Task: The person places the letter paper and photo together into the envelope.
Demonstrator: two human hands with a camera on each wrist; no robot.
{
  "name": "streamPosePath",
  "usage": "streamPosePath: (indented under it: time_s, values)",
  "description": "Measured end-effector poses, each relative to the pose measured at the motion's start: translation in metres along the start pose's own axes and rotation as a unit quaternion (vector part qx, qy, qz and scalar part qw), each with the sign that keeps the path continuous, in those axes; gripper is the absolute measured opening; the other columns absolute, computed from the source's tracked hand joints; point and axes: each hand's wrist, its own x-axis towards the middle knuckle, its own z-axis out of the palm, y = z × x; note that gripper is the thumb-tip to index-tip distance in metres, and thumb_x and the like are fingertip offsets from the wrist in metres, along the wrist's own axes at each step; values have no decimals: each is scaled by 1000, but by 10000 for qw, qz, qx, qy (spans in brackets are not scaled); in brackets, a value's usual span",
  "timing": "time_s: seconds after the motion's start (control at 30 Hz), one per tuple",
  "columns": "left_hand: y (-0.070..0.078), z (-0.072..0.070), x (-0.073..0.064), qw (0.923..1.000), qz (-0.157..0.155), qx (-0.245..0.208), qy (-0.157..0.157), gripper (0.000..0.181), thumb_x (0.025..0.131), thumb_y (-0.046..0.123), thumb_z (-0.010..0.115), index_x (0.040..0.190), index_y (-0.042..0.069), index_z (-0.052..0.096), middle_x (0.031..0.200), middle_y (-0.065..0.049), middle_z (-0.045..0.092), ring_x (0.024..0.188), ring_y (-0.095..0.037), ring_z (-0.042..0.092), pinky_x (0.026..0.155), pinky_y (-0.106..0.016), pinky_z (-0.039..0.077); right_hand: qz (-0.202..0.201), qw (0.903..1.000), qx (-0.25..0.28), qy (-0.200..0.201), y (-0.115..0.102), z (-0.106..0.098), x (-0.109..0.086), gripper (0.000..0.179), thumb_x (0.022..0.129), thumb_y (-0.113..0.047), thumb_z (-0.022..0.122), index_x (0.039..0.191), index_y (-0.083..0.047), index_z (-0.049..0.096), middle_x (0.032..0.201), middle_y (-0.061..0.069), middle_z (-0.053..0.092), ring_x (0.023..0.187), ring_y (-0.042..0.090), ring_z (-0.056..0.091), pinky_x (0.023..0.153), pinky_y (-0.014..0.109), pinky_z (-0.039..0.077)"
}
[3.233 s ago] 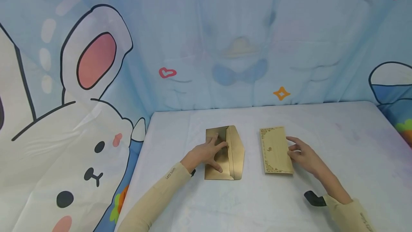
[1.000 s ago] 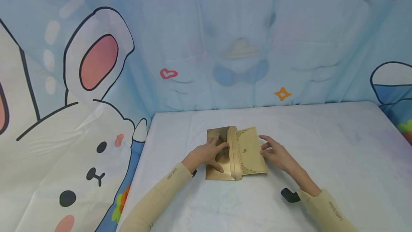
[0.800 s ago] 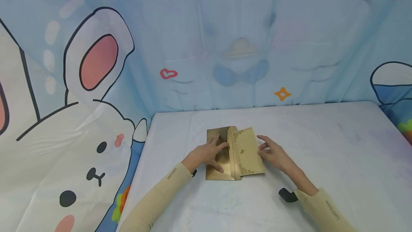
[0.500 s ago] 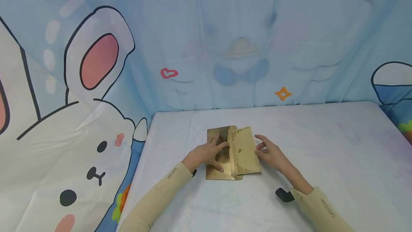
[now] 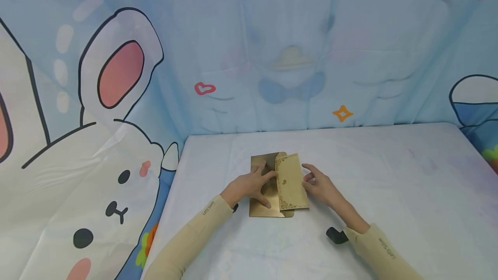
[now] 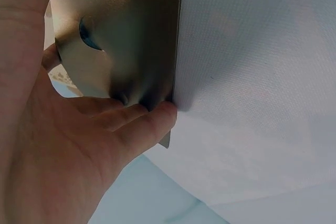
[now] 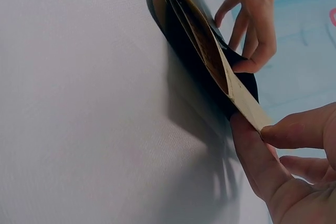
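A shiny gold envelope lies on the table with its flap to the right. My left hand rests spread on it, and in the left wrist view several fingertips press near the envelope's edge. With thumb and fingers my right hand pinches the right edge of a pale gold folded card with brown corner ornaments. The card overlaps the flap, its left edge by the left fingertips. In the right wrist view, the card is tilted and its layers gape at the near end.
A white cloth covers the table. Behind and to the left hangs a light blue backdrop printed with a cartoon rabbit. A black wrist camera sticks out from the right sleeve.
My right hand has brought the card leftward from the bare table, over the flap, up to the left fingertips. The left hand and envelope have stayed in place.
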Motion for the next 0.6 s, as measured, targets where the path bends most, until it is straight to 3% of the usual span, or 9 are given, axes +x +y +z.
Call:
streamPosePath:
  time_s: [0.6]
  values:
    - [-1,-5,3,9999,-30,-52,-123,107,69,68,81,154,40,22,169,-17,10,143,-33,43,84,-45,55,220,9995,-128,171,0,6,2,62,96,-5,58,152,1,33,111,20,64,84,20,64,69,31,51]
